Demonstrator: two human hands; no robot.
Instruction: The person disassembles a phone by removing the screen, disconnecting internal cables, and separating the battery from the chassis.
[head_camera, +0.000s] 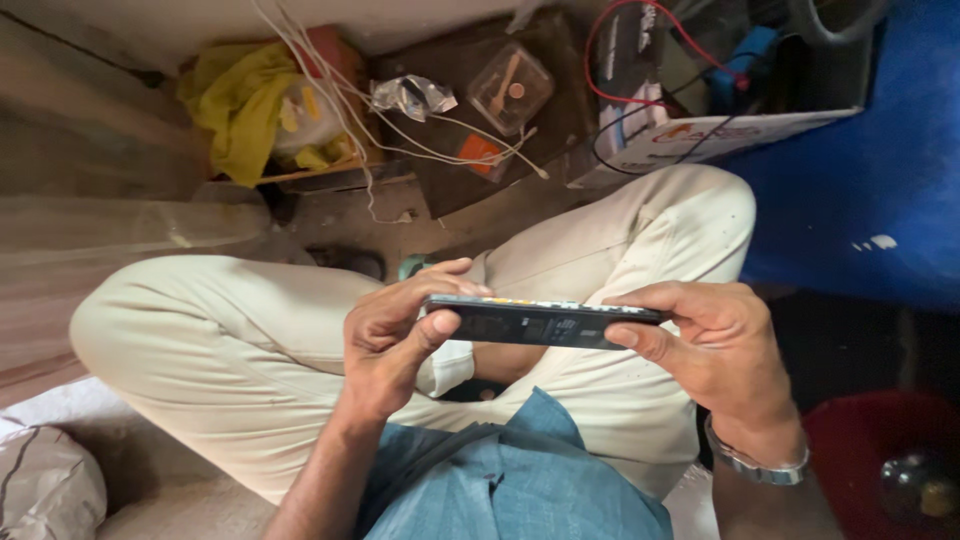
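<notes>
Nearest the camera, a blue shirt (520, 480) and cream trousers (250, 340) belonged to a person seated cross-legged on the floor. At far left lay a grey sack (45, 485); farther back sat a yellow cloth (240, 100), white cables (400, 130) and a clear plastic tub (510, 88).

Left hand (395, 340): fingers curled around the left end of a flat dark device (545, 322), thumb pressed against its near face. Held level above the lap, edge-on to the camera, the device spanned both hands.

Right hand (715, 345): thumb and fingers pinched the right end; a metal watch (755, 465) sat on that wrist.

Handling judgement: the device appeared thin, rigid and light, with smooth faces likely to slip. Its open upper side showed small parts, so it was probably fragile; hold by the two short ends or long edges, not the exposed face.

At right stood a white box (690, 135) with red and black wires, a blue surface (860, 200) and a red bowl (885, 465)
</notes>
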